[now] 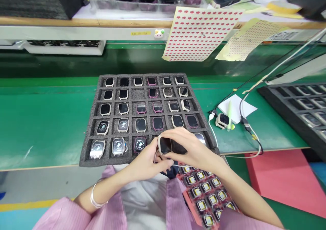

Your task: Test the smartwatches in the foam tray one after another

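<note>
A smartwatch [165, 145] with a pale case and dark screen is held between my two hands at the front edge of the foam tray [163, 76]. My left hand [152, 159] is closed around its lower left side, near a thin white cable. My right hand [189, 144] grips it from the right, fingertips along its top and bottom edges. Rows of watches fill most of the tray's pockets, some pale and some purple. In the front row a pale watch [118, 146] and a purple-cased watch [140, 144] have lit faces. My right hand covers part of the tray's front right.
Beside the tray lie another pale watch [222, 120], a green pen [230, 111], white paper [240, 104] and cables. A second foam tray [277, 102] is at far right. Below my right arm is a red tray [189, 197] of square parts. Sticker sheets [201, 33] hang from the shelf.
</note>
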Demonstrator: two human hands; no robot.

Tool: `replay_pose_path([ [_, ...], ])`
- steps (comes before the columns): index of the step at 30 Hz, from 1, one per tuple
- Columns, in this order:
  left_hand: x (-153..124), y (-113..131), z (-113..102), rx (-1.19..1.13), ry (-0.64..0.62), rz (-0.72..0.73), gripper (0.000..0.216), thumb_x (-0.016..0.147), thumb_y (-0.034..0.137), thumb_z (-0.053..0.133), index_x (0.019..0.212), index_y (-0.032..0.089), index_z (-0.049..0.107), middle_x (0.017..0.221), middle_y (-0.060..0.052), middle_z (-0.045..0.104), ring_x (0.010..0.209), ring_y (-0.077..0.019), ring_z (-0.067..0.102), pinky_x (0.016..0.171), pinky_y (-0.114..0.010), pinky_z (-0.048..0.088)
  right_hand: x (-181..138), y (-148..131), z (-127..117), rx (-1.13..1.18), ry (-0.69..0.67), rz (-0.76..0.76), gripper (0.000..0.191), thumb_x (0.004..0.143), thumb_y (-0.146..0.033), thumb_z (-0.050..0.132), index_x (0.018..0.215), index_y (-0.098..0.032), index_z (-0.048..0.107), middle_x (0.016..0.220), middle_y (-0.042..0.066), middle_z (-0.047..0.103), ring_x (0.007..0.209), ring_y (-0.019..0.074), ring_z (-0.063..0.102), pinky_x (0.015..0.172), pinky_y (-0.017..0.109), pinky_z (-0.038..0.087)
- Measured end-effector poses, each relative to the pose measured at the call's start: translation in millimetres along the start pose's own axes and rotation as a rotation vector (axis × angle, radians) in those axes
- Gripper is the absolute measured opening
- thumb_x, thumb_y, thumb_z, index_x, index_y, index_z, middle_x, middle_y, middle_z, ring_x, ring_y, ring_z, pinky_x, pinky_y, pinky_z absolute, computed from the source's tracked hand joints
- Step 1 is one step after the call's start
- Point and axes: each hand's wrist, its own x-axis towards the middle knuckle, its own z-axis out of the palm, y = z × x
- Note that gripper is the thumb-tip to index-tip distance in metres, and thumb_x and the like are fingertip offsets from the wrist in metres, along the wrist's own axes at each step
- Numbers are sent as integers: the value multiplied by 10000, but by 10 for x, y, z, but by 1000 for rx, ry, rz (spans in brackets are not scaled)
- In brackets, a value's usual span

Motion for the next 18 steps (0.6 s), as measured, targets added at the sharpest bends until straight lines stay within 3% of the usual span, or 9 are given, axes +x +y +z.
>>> replay_pose_path([
  [4,8,-40,24,-30,60,-9,336,876,334,555,1120,154,409,686,24,557,564,-121,605,527,-246,525,8,-6,23,-60,-15,-18,341,883,-262,595,1205,-179,517,1171,96,615,1062,235,549,912,401,449],
  [8,16,-87,29,-89,98,-4,303,884,372,541,1056,146,435,540,49,556,444,-108,576,445,-203,486,-5,-63,38,-96,-2,-30,332,878,-257,605,1185,-159,528,1154,96,615,1047,222,557,904,377,451],
  [18,4,-64,-9,-161,58,-38,335,834,407,610,984,141,473,484,46,562,387,-116,568,372,-181,460,-2,-53,109,65,53,46,340,819,-271,672,1120,-188,539,1043,71,636,972,213,597,826,361,496],
])
